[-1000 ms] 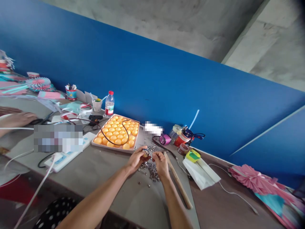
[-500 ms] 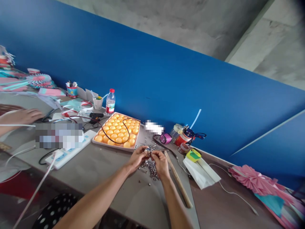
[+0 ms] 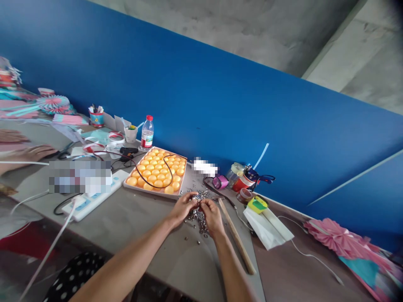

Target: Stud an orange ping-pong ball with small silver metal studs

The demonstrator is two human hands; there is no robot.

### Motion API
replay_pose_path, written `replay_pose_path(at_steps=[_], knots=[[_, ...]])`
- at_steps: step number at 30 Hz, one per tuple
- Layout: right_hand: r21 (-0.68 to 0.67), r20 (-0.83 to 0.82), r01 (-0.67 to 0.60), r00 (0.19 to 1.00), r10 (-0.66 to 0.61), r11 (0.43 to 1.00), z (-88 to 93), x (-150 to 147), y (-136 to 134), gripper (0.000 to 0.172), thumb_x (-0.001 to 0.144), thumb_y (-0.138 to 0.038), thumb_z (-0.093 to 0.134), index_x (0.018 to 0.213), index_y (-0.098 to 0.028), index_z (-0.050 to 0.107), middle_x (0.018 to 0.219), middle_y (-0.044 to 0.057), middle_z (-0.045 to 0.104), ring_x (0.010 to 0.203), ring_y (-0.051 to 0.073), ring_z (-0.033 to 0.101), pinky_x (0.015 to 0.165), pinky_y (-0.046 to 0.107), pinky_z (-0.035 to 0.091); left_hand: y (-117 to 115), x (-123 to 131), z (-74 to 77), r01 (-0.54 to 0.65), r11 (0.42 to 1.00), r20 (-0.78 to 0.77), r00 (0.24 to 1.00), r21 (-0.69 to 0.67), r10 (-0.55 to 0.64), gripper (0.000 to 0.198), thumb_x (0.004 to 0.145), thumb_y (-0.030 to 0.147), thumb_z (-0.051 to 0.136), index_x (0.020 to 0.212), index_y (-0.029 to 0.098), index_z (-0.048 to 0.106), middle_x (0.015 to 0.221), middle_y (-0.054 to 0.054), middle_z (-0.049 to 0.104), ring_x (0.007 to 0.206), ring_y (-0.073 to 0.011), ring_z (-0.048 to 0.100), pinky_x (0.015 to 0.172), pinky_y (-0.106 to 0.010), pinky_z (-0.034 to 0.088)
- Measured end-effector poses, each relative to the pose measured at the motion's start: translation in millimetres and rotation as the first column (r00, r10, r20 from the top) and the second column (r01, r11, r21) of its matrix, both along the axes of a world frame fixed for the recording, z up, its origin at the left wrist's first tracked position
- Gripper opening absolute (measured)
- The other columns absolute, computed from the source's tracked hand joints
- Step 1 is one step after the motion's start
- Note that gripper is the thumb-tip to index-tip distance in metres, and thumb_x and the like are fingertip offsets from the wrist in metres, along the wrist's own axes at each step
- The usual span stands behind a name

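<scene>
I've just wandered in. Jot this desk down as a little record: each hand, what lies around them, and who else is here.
Left hand: curled around something small and shiny, too small to name
Right hand: pinched, close to the left; what it holds is hidden
Under and around the hands: scattered small metal pieces
Right of the hands: wooden handle
Beyond the left hand: shallow tray of orange balls
Behind the tray: red-capped bottle
Others: another person's hand, far left

I'd call this a craft workshop: hammer (image 3: 237,239) beside the right hand (image 3: 212,214), metal bits (image 3: 197,216) between both, pleated paper fans (image 3: 53,102) far left.
</scene>
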State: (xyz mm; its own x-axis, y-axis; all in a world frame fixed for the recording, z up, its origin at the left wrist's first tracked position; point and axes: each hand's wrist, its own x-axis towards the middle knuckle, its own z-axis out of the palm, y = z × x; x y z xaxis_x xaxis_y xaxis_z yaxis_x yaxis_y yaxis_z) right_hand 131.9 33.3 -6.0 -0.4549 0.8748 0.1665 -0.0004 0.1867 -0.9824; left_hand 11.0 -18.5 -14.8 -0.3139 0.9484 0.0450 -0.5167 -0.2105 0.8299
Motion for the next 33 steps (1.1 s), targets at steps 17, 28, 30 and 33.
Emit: replay_pose_path(at_steps=[17,28,30,33], knots=[[0.026,0.060,0.098,0.993,-0.099,0.995,3.5,-2.6,-2.7,0.009,0.070,-0.028,0.056,0.071,-0.020,0.054,0.064,-0.002,0.056,0.061,0.014,0.052,0.062,0.026,0.042,-8.3,-6.5,4.4,-0.059,0.998,-0.390,0.918,0.036,0.069,0.037,0.071,0.034,0.066,0.105,0.019,0.065,0.099,-0.006,0.066,0.099,-0.0236,0.056,0.088,-0.034,0.042],[0.326,0.226,0.121,0.953,-0.202,0.937,-0.6,20.5,23.5,0.021,0.078,-0.038,0.050,0.077,-0.018,0.058,0.069,0.003,0.058,0.066,0.016,0.053,0.065,0.028,0.042,-2.2,-5.2,7.6,0.086,0.996,0.184,0.979,-0.010,-0.082,0.042,0.061,0.034,0.077,0.097,0.016,0.062,0.076,-0.001,0.063,0.071,-0.0181,0.064,0.073,-0.033,0.048],[0.473,0.360,0.052,0.900,-0.247,0.880,-2.6,24.2,26.2,0.019,0.076,-0.033,0.052,0.081,-0.017,0.062,0.080,0.006,0.062,0.077,0.019,0.055,0.072,0.031,0.042,-2.5,-7.0,8.6,0.100,0.995,0.217,0.971,-0.006,-0.096,0.044,0.060,0.034,0.078,0.097,0.015,0.062,0.075,-0.001,0.063,0.070,-0.0192,0.065,0.069,-0.031,0.048],[0.560,0.567,-0.121,0.777,-0.273,0.819,-8.5,24.4,23.8,0.024,0.072,-0.028,0.057,0.092,-0.018,0.065,0.091,0.009,0.062,0.090,0.023,0.055,0.079,0.033,0.040,-3.1,-7.9,8.9,0.104,0.995,0.234,0.967,0.006,-0.103,0.044,0.061,0.033,0.078,0.097,0.015,0.062,0.074,-0.002,0.064,0.068,-0.0190,0.066,0.066,-0.030,0.047]])
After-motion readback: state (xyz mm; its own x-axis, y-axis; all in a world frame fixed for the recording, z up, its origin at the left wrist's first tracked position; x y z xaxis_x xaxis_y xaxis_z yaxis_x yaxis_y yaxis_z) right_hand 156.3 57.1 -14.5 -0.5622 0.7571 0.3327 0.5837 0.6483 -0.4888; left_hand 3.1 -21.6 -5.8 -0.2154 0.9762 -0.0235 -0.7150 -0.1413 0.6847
